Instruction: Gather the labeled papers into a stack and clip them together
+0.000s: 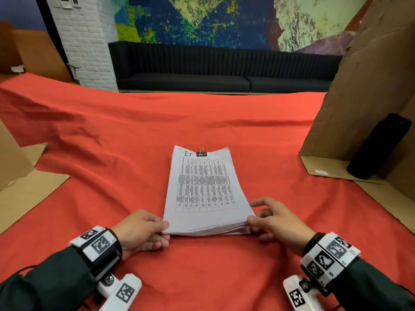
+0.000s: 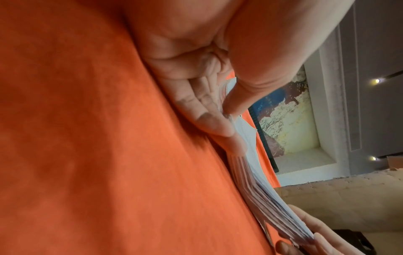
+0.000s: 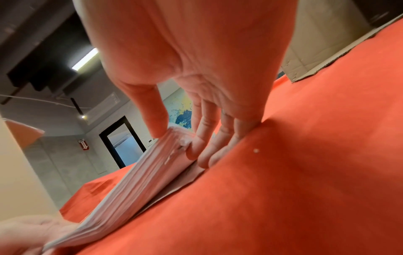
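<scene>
Stack of papers (image 1: 203, 189) sits mid-desk w/ the binder clip (image 1: 201, 152) already on its far edge — so you're basically done. Left hand (image 1: 140, 230) pinches the near-left corner, right hand (image 1: 275, 217) the near-right. Next imo: square up & let go.

A thick stack of white papers (image 1: 203, 191), top sheet a printed table hand-marked "I.T" | lies flat at the centre of the red-draped worktop (image 1: 112, 131) | a black binder clip (image 1: 201, 153) clamps its far edge, near edge slightly fanned.
</scene>
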`<state>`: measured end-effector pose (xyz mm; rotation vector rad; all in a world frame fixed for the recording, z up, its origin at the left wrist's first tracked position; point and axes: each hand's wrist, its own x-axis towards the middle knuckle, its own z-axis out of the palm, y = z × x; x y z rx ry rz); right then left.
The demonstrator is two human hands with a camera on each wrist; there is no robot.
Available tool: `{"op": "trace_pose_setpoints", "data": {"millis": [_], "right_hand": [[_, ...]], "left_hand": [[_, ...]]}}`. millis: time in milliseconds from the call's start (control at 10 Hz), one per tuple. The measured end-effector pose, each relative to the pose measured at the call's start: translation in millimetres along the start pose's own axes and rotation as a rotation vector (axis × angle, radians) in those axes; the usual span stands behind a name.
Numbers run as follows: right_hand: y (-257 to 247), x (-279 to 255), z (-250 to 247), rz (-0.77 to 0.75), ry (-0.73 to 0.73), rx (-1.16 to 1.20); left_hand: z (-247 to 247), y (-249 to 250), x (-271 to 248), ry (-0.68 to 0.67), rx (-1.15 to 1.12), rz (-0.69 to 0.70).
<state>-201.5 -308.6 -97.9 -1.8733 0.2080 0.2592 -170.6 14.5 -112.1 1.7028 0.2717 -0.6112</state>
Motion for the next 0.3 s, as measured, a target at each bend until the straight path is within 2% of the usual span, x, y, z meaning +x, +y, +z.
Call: {"op": "trace_pose_setpoints", "data": {"millis": [100, 200, 300], "right_hand": [[5, -7, -4, 0.028, 0.003, -0.020], [15, -22, -21, -0.049, -0.004, -0.414], [32, -47, -38, -0.092, -0.071, -0.942]], "left_hand": [[0, -6, -7, 0.057, -0.025, 0.020], [-8, -21, -25, 0.113, 0.151, 0.107], [-24, -34, -60, 0.127, 0.690, 0.201]]}}
